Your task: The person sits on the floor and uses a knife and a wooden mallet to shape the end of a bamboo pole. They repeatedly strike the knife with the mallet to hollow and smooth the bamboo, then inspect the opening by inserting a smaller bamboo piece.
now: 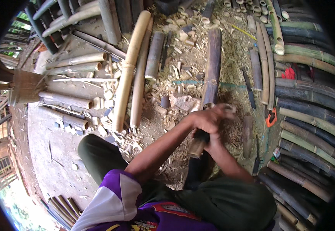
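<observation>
My right hand wraps round a short bamboo tube, dark near the grip and brown toward its lower end. Across and above it reaches my left hand, its fingers smeared by motion beside a pale blurred patch, so what they hold cannot be made out. Just beyond the hands lies a long dark bamboo pole, its cut open end close to my left wrist. My bent legs in dark trousers are on either side below, and a dark shape stands under the tube.
Chips and shavings litter the ground. Pale bamboo poles lie to the left, with a stack of bamboo along the right. A long dark blade, an orange-handled tool and another dark tool lie right of my hands.
</observation>
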Motion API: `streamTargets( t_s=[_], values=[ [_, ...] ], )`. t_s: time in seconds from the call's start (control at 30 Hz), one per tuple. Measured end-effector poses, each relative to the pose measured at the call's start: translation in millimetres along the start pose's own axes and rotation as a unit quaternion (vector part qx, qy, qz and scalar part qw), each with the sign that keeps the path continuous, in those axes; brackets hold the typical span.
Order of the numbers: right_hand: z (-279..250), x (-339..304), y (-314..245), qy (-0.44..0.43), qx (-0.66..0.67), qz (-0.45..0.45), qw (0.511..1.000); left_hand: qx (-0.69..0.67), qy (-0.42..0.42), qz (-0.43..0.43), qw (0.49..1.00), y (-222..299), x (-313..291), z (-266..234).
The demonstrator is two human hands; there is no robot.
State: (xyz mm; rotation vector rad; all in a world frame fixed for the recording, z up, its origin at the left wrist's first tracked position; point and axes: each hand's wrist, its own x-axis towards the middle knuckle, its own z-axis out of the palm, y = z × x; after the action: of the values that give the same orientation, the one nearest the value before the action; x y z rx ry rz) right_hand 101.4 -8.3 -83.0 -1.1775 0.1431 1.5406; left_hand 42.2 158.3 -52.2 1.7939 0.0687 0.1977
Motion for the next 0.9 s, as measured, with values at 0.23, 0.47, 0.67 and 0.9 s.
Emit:
streamTargets(
  t_s=[0.23,0.47,0.67,0.9],
  values=[
    [-6.5,-48.1,-34.0,0.181,-0.251,-0.244,0.919,0.310,0.461,-0.533,0.638,-35.6,-56.1,-130.7],
    [-136.4,-25.6,10.5,0.311,-0.641,-0.169,0.681,0.298,0.540,-0.460,0.639,-71.0,-72.2,-159.8],
    [-186.6,-12.4,30.8,0.298,-0.682,-0.214,0.633,-0.148,0.733,-0.030,0.663,32.9,-81.1,-196.7],
    [-164.7,-13.9,11.5,0.277,-0.735,-0.182,0.592,-0.418,0.564,0.011,0.712,77.8,-59.2,-124.8]
  ],
)
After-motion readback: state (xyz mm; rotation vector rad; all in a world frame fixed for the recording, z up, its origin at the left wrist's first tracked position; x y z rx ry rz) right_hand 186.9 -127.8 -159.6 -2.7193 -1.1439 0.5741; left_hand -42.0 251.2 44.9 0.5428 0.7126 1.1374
